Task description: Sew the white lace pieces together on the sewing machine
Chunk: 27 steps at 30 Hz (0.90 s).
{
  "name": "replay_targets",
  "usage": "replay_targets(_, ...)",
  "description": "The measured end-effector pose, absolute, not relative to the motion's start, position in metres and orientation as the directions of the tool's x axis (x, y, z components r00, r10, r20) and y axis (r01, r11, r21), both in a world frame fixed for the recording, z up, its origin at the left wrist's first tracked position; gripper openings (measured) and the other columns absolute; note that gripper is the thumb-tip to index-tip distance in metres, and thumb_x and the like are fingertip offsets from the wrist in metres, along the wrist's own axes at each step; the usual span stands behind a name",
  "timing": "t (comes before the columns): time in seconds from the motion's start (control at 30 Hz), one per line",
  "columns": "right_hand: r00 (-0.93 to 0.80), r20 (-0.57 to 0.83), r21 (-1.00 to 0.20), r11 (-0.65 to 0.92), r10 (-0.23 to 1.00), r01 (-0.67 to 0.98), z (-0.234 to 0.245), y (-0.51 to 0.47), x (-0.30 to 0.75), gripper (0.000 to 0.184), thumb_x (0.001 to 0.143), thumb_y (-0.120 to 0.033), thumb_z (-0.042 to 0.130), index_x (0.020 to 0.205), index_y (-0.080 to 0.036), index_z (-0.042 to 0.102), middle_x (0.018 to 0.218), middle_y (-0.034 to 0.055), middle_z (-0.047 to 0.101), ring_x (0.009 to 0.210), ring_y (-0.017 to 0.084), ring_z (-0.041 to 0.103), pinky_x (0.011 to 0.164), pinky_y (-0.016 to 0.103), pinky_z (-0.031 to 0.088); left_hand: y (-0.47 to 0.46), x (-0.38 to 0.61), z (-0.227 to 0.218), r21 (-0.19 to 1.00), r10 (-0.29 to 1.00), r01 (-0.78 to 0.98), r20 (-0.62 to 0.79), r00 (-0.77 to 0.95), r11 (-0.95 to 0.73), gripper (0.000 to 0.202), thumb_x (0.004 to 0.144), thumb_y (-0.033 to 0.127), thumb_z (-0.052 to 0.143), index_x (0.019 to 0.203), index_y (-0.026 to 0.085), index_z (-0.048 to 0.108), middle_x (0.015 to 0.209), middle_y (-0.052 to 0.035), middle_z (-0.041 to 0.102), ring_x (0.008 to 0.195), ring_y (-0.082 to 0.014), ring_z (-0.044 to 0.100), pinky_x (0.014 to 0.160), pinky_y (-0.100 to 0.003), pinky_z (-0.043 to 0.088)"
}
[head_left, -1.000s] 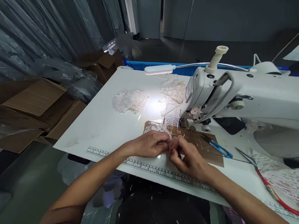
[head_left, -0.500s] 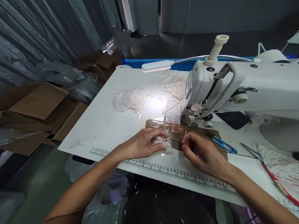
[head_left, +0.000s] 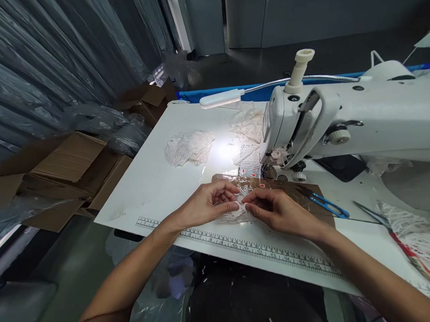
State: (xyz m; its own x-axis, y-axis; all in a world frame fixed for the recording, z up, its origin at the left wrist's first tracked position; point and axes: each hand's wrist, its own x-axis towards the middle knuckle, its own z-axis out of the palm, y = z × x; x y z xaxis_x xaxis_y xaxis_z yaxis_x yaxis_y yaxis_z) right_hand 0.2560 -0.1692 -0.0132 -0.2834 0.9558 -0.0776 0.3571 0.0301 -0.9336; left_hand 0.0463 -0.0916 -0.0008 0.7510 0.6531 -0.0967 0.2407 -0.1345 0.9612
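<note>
A small piece of white lace is pinched between my two hands, low over the table in front of the sewing machine. My left hand grips its left side with thumb and fingers. From the right, the thumb and forefinger of my right hand close on the same lace. Under and behind it lies a brown plate covered in clear film. Blue thread snips rest on the plate, right of my right hand. The white sewing machine stands just behind, its needle area close to the plate.
One pile of lace lies left on the white table, another lace heap beside the machine head. Scissors and red-edged lace fabric are at the right. A ruler strip runs along the front edge. Cardboard boxes stand left.
My right hand has moved left to meet my left hand and now pinches the lace too. The whole view has shifted slightly.
</note>
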Motion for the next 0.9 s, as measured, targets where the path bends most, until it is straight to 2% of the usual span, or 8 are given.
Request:
replay_targets(0.13,-0.275,-0.079,-0.913,0.041,0.958,0.406,-0.010,-0.169,0.255,0.010,0.089,-0.023,0.053,0.086,-0.018,0.061,0.061,-0.0046,0.049,0.054,0.009,0.041,0.050,0.023,0.031,-0.090,0.052,0.000,0.937,0.704,0.269,-0.037,0.709,-0.222,0.023,0.085,0.027,0.066,0.104,0.016,0.062,0.090,-0.0045,0.063,0.079,-0.0124,0.059,0.072,-0.026,0.051)
replay_targets(0.3,-0.149,-0.023,-0.917,0.039,0.989,0.398,-0.009,-0.172,0.258,0.011,0.090,-0.025,0.050,0.081,-0.019,0.053,0.065,-0.0035,0.048,0.056,0.009,0.042,0.052,0.024,0.032,-0.084,0.058,0.001,0.908,0.880,0.289,0.149,0.451,-0.302,0.021,0.084,0.022,0.064,0.103,0.017,0.057,0.084,-0.0019,0.062,0.078,-0.0126,0.058,0.074,-0.026,0.049)
replay_targets(0.4,-0.188,-0.055,-0.910,0.028,0.981,0.413,-0.009,-0.173,0.262,0.013,0.090,-0.032,0.053,0.087,-0.020,0.051,0.068,-0.0036,0.047,0.058,0.010,0.042,0.052,0.024,0.033,-0.082,0.061,-0.001,0.942,0.837,0.223,0.094,0.538,-0.249,0.027,0.084,0.023,0.065,0.109,0.017,0.054,0.087,-0.0030,0.061,0.082,-0.0134,0.060,0.077,-0.027,0.049)
replay_targets(0.47,-0.246,-0.088,-0.888,0.036,0.965,0.458,-0.009,-0.171,0.264,0.023,0.087,-0.040,0.060,0.094,-0.020,0.050,0.071,-0.0038,0.046,0.060,0.010,0.042,0.053,0.024,0.033,-0.081,0.062,-0.002,0.960,0.787,0.191,0.046,0.615,-0.206,0.030,0.086,0.026,0.064,0.113,0.017,0.053,0.091,-0.0041,0.061,0.084,-0.0137,0.060,0.076,-0.026,0.049)
replay_targets(0.53,-0.274,-0.101,-0.884,0.040,0.956,0.466,-0.010,-0.169,0.265,0.025,0.087,-0.044,0.060,0.091,-0.020,0.050,0.071,-0.0038,0.047,0.060,0.010,0.042,0.053,0.024,0.032,-0.081,0.064,-0.004,0.968,0.766,0.180,0.019,0.642,-0.174,0.034,0.087,0.029,0.064,0.117,0.018,0.052,0.093,-0.0046,0.061,0.085,-0.0134,0.060,0.075,-0.025,0.049)
replay_targets(0.7,-0.273,-0.064,-0.924,0.046,0.960,0.380,-0.013,-0.166,0.266,0.023,0.094,-0.037,0.050,0.081,-0.019,0.053,0.066,-0.0035,0.048,0.058,0.009,0.041,0.051,0.024,0.029,-0.080,0.068,-0.005,0.980,0.700,0.159,-0.030,0.713,-0.121,0.054,0.080,0.033,0.074,0.126,0.018,0.048,0.101,-0.0068,0.064,0.092,-0.0156,0.061,0.079,-0.026,0.050)
replay_targets(0.77,-0.276,-0.048,-0.926,0.061,0.960,0.374,-0.013,-0.167,0.266,0.023,0.095,-0.037,0.048,0.081,-0.018,0.053,0.069,-0.0029,0.050,0.060,0.009,0.042,0.053,0.024,0.031,-0.081,0.070,-0.006,0.977,0.680,0.187,-0.072,0.730,-0.098,0.059,0.076,0.033,0.077,0.125,0.018,0.049,0.100,-0.0066,0.065,0.086,-0.0151,0.063,0.075,-0.026,0.051)
replay_targets(0.9,-0.273,-0.048,-0.887,0.085,0.961,0.454,-0.009,-0.168,0.268,0.027,0.097,-0.035,0.043,0.076,-0.019,0.050,0.066,-0.0029,0.048,0.059,0.009,0.041,0.056,0.025,0.032,-0.082,0.072,-0.009,0.973,0.682,0.225,-0.129,0.720,-0.054,0.049,0.080,0.032,0.074,0.122,0.018,0.053,0.097,-0.0056,0.066,0.067,-0.0094,0.061,0.060,-0.021,0.049)
